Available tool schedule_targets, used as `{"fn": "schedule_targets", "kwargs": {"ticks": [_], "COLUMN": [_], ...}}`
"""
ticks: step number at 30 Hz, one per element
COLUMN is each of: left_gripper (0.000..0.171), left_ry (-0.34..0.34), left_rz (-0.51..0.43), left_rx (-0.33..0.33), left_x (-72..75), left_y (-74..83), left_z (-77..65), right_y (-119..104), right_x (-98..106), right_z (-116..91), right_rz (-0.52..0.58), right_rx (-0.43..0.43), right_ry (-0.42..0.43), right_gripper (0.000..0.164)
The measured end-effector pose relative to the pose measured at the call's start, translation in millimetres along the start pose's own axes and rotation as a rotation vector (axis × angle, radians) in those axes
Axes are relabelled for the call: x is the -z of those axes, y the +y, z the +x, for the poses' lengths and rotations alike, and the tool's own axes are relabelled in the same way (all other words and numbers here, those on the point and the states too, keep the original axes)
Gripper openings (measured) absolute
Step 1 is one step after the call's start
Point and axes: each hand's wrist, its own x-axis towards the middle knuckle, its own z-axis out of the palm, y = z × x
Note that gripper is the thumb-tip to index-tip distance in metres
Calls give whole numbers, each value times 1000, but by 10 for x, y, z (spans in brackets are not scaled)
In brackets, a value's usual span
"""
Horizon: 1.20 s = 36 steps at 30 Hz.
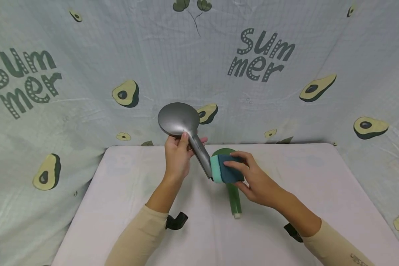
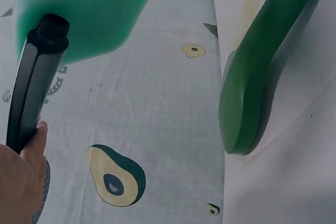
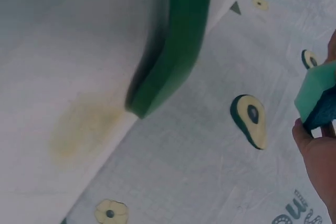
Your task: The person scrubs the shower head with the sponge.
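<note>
My left hand (image 1: 177, 159) grips a grey shower head (image 1: 178, 118) near the neck, the round head tilted up and the handle slanting down to the right. From the right, my right hand (image 1: 261, 184) pinches a thick sponge (image 1: 231, 170), teal on one side and dark blue on the other. The teal side is right at the lower end of the handle. In the left wrist view the threaded end (image 2: 54, 26) of the handle overlaps the teal sponge face. A green shower head (image 1: 233, 201) lies on the table below the sponge, partly hidden by it.
The table (image 1: 126, 192) has a pale pink cover. Behind it hangs a pale curtain (image 1: 173, 66) printed with avocados and lettering. Black pieces (image 1: 177, 221) show at both wrists. A yellowish stain (image 3: 84, 127) marks the table cover near the green shower head.
</note>
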Motion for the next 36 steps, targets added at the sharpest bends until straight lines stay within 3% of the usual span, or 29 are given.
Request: {"fn": "schedule_targets", "kwargs": {"ticks": [2,4,9,12,17,20,26,31,36], "left_gripper": [39,39,39,38,37,38,38,38,38], "left_ry": [4,16,33,32,40,38,24,-15,-60], "left_rz": [-7,-14,-20,-31,-72,-80,-30,77,224], "left_rx": [7,9,23,48,93,107,115,120,169], "left_x": [-20,-31,0,39,67,60,66,167,314], "left_y": [-2,-7,-43,-75,-104,-94,-9,80,114], "left_z": [-11,-8,31,54,79,88,60,3,-42], "right_y": [26,-9,-201,-288,-285,-225,-46,102,275], "right_x": [2,25,60,27,-79,-128,-111,16,156], "right_z": [-34,-26,88,134,131,99,-87,-280,-441], "right_rz": [46,13,-215,-280,-252,-219,-247,-307,-313], "right_rx": [-22,1,178,275,316,305,257,156,59], "right_ry": [-1,7,62,113,229,255,242,204,190], "right_gripper": [76,77,77,75,40,28,29,38,46]}}
